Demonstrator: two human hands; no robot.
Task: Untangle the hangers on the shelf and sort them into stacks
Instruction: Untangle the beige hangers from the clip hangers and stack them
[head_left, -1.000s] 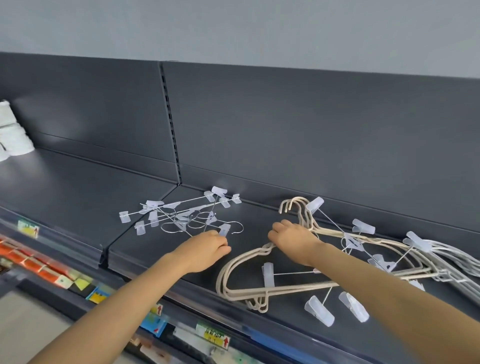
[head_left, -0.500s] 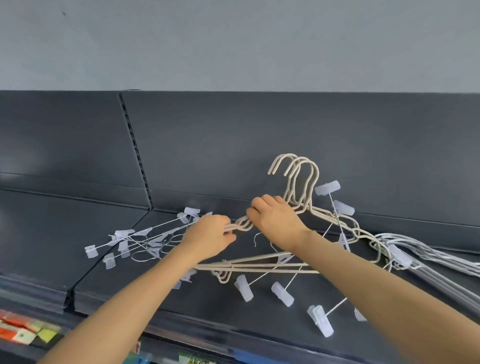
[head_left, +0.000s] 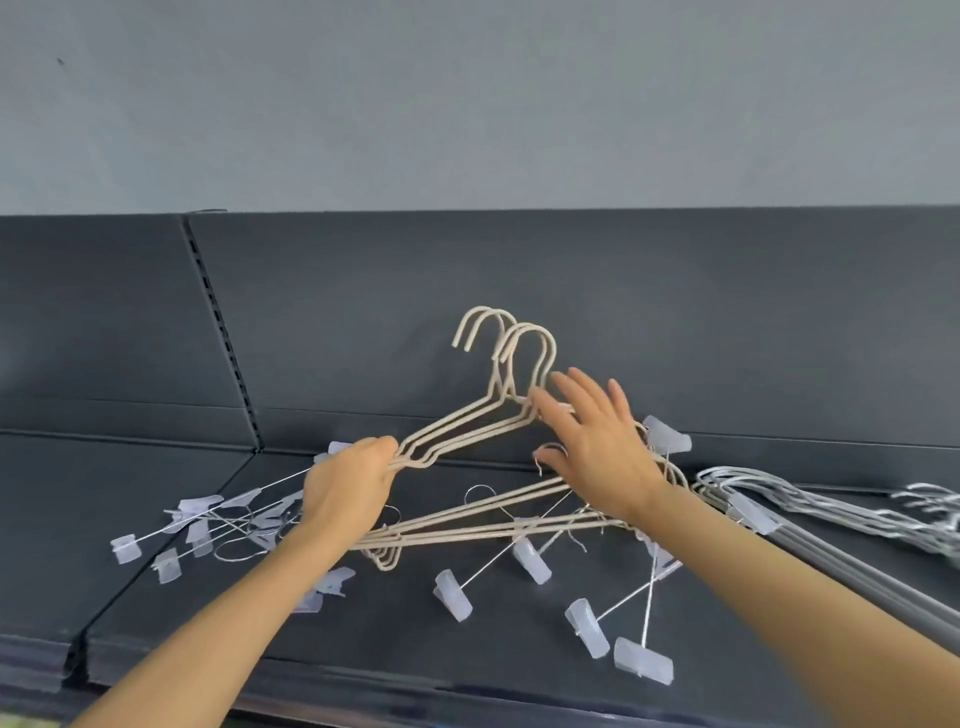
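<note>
- Close to the front edge of the dark metal shelf (head_left: 467, 675), the loose clip hangers (head_left: 592, 626) are found. They are made of thin wire with see-through plastic clips at the ends. Some wires are crossed, and some run up under the beige bunch.
- A little further in, the left hand (head_left: 353, 491) is closed around the shoulder bend of the beige hangers (head_left: 467, 421). The bunch is held up over the middle of the shelf, with the hooks pointing up.
- The beige hangers are made of thin round rods that look smooth. Each has a curved hook and a small dip at the shoulder.
- The right hand (head_left: 602, 457) is open, with the fingers spread by the necks of the beige hangers. Nothing is gripped by it.
- The step is judged to be this: the beige bunch is being pulled free of the clip hangers.
- Next, a slow lift is called for, because the clip wires may be caught on the rods. They may need to be picked out by the open hand.
- Toward the left end of the shelf, a small clip pile (head_left: 197, 519) has been laid flat.
- Toward the right end, silver hangers (head_left: 810, 499) are nested together.
- At the far edge, the flat, dull back panel (head_left: 675, 312) is seen.
</note>
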